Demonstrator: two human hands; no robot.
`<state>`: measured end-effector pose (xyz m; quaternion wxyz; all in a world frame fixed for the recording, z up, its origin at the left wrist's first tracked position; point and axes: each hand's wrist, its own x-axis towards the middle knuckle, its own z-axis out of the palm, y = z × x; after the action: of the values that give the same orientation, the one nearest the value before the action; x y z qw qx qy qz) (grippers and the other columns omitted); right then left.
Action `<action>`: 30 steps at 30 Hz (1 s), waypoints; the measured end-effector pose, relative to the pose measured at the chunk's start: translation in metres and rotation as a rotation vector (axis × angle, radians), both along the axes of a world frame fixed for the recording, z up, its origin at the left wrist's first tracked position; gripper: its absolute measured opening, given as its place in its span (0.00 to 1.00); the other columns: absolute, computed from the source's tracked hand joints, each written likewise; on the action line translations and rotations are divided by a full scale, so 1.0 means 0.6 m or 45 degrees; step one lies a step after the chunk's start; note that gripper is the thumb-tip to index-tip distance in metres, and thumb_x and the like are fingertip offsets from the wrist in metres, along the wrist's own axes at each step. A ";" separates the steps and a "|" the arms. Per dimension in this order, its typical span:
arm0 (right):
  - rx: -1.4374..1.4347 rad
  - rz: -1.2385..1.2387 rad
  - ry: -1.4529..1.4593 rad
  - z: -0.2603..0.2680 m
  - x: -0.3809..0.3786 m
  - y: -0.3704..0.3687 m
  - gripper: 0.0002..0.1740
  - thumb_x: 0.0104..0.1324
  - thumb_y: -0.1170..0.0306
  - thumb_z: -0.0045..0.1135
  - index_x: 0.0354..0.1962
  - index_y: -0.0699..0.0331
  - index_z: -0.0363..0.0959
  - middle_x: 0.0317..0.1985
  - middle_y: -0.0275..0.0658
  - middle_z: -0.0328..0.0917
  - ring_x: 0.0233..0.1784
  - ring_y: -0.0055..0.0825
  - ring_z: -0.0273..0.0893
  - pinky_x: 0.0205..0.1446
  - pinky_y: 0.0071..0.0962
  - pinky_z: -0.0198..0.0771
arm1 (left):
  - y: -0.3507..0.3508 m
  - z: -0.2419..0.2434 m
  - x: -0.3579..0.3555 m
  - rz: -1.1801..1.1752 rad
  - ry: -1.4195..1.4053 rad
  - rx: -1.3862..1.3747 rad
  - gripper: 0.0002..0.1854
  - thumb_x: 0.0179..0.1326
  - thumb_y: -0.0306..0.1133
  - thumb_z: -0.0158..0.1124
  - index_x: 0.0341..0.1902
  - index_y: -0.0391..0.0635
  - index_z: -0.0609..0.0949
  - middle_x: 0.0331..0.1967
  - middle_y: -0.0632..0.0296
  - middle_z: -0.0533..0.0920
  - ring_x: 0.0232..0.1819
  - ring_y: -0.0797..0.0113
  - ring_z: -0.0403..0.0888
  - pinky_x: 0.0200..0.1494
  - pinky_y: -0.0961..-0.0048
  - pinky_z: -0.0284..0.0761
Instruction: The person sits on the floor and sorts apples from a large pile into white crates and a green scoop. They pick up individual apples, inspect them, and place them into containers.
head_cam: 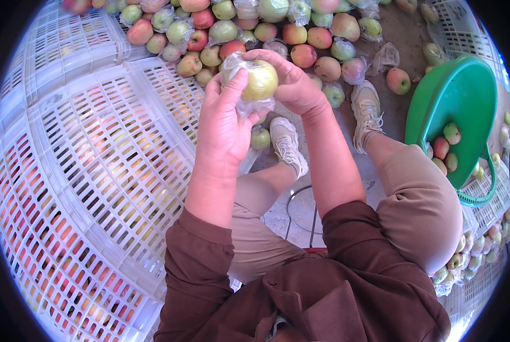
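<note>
Between my two hands, a yellow-green apple (261,81) is held above the floor, partly covered by a clear plastic bag (255,107). My left hand (225,115) grips the apple and film from the left, its thumb pressed on the near side. On the far right side, the curled fingers of my right hand (295,85) rest against the fruit and plastic. Just beyond my hands lies a heap of red and green apples (302,55), some bare and some in clear film. My palms hide part of the held apple.
White slatted plastic crates (113,141) filled with apples line the left. A green plastic basket (460,94) tilts at right with several apples inside. A loose plastic bag (385,57) and a red-green apple (398,81) lie on the floor near my shoe (366,111).
</note>
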<state>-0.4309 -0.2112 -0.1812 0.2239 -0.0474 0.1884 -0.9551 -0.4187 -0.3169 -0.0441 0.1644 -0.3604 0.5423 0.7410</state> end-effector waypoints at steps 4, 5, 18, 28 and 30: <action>-0.038 -0.012 0.092 0.014 -0.010 0.003 0.41 0.46 0.83 0.54 0.63 0.66 0.63 0.62 0.41 0.68 0.66 0.30 0.66 0.69 0.29 0.61 | -0.007 -0.008 -0.001 0.047 0.028 -0.028 0.21 0.62 0.34 0.64 0.58 0.49 0.73 0.53 0.62 0.77 0.54 0.62 0.76 0.51 0.53 0.75; -0.055 -0.018 0.078 0.010 -0.014 0.005 0.39 0.48 0.83 0.53 0.62 0.66 0.63 0.62 0.41 0.68 0.66 0.30 0.66 0.69 0.29 0.62 | -0.008 -0.007 -0.001 0.048 0.045 -0.012 0.22 0.61 0.34 0.64 0.59 0.49 0.72 0.53 0.62 0.77 0.54 0.62 0.76 0.51 0.53 0.75; 2.472 -0.503 0.089 -0.226 0.004 0.021 0.31 0.51 0.69 0.64 0.55 0.58 0.71 0.53 0.41 0.74 0.58 0.41 0.71 0.62 0.38 0.67 | -0.001 0.019 -0.002 0.097 0.098 0.111 0.20 0.60 0.33 0.61 0.56 0.49 0.72 0.50 0.62 0.77 0.51 0.64 0.76 0.49 0.58 0.75; 2.909 0.200 0.086 -0.199 -0.031 0.007 0.36 0.51 0.58 0.67 0.58 0.54 0.66 0.52 0.41 0.71 0.59 0.40 0.66 0.59 0.40 0.62 | 0.005 0.028 0.001 0.159 0.108 0.160 0.22 0.60 0.34 0.63 0.57 0.42 0.74 0.50 0.56 0.81 0.51 0.58 0.79 0.49 0.53 0.76; 2.936 0.239 0.119 -0.207 -0.026 0.005 0.33 0.52 0.59 0.66 0.55 0.54 0.67 0.51 0.41 0.71 0.58 0.39 0.67 0.58 0.40 0.61 | 0.005 0.028 0.001 0.152 0.102 0.163 0.22 0.60 0.34 0.63 0.57 0.42 0.74 0.50 0.56 0.81 0.51 0.58 0.79 0.49 0.53 0.76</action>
<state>-0.4462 -0.2081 -0.3052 0.1971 0.1357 0.9516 -0.1931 -0.4180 -0.3140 -0.0274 0.1207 -0.3509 0.4775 0.7964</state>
